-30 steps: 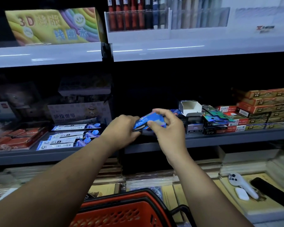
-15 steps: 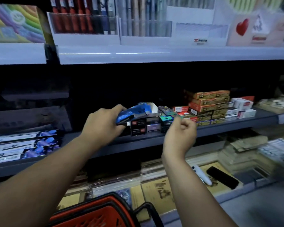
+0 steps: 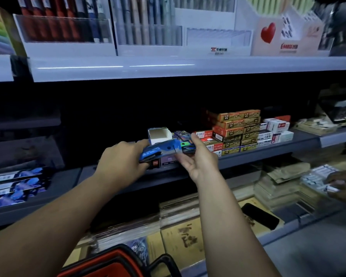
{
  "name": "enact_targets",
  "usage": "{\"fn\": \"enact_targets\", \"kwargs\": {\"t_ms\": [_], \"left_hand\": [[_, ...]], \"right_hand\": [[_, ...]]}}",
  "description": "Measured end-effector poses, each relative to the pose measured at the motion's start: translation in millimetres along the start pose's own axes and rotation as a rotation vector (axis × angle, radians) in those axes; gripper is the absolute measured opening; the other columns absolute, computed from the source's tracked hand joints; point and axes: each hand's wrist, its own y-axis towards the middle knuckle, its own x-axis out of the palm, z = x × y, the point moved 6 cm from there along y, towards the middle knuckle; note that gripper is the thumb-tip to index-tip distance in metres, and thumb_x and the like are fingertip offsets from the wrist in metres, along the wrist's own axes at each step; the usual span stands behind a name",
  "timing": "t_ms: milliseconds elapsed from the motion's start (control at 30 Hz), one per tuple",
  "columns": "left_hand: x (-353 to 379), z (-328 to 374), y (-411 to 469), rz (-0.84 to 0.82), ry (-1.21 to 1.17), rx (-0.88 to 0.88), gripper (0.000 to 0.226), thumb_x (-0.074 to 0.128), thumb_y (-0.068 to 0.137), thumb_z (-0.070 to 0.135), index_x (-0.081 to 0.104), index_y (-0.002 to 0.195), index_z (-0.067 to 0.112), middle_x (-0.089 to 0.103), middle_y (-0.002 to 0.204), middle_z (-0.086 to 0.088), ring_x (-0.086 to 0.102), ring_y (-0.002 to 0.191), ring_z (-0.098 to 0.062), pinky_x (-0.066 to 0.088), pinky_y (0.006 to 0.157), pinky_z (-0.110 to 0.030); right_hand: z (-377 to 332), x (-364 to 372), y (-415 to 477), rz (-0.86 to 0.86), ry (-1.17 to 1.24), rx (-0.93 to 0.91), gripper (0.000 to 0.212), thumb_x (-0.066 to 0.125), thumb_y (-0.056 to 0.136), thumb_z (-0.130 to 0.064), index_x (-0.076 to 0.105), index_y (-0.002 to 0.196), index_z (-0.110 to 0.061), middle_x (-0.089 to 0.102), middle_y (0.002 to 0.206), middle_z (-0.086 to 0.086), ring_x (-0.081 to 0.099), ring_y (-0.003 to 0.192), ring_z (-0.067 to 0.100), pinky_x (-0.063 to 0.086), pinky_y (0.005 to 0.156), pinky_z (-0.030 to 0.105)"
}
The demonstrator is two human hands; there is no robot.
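My left hand [image 3: 121,161] grips a stack of flat blue packets [image 3: 160,151] in front of the grey middle shelf [image 3: 268,151]. My right hand [image 3: 200,158] is at the packets' right end, thumb up and fingers curled around a darker packet [image 3: 188,147] with a green patch. An open white carton [image 3: 159,134] stands on the shelf just behind the packets.
Orange and red boxes [image 3: 236,126] are stacked on the shelf to the right, white boxes [image 3: 278,126] beyond. Pen displays [image 3: 68,31] fill the lit top shelf. A red basket [image 3: 108,264] hangs below. Another person's hand [image 3: 344,184] reaches in at the right. A black phone [image 3: 260,215] lies on the lower stock.
My right hand let go of the packets, dropped away to the right, then came back up to their right end. The view swung right along the shelf.
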Motion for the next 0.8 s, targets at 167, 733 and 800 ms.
{"fn": "enact_targets", "kwargs": {"t_ms": [167, 733, 800], "left_hand": [[1.3, 4.0, -3.1, -0.029, 0.067, 0.024, 0.06, 0.061, 0.097, 0.047, 0.041, 0.153, 0.034, 0.071, 0.124, -0.005, 0.064, 0.114, -0.028, 0.051, 0.083, -0.034], [-51.4, 10.8, -26.9, 0.033, -0.073, -0.015, 0.048, 0.068, 0.091, 0.042, 0.049, 0.134, 0.034, 0.072, 0.11, 0.001, 0.067, 0.101, -0.027, 0.051, 0.076, -0.036], [-67.1, 12.5, -28.9, 0.063, -0.102, -0.007, 0.048, 0.069, 0.089, 0.042, 0.047, 0.131, 0.035, 0.074, 0.107, 0.002, 0.068, 0.098, -0.028, 0.054, 0.076, -0.038]], "right_hand": [[-5.4, 4.1, 6.7, 0.031, -0.085, -0.06, 0.039, 0.072, 0.093, -0.002, 0.049, 0.123, 0.006, 0.063, 0.111, 0.025, 0.073, 0.051, 0.025, 0.062, 0.05, 0.034], [-69.1, 10.6, -59.5, -0.152, -0.009, -0.282, 0.007, 0.061, 0.094, 0.012, 0.058, 0.087, 0.011, 0.07, 0.077, 0.025, 0.074, 0.056, 0.028, 0.061, 0.052, 0.028], [-78.3, 19.3, -74.3, -0.211, -0.016, -0.293, 0.007, 0.061, 0.094, 0.012, 0.058, 0.088, 0.01, 0.069, 0.083, 0.025, 0.075, 0.057, 0.027, 0.059, 0.051, 0.025]]}}
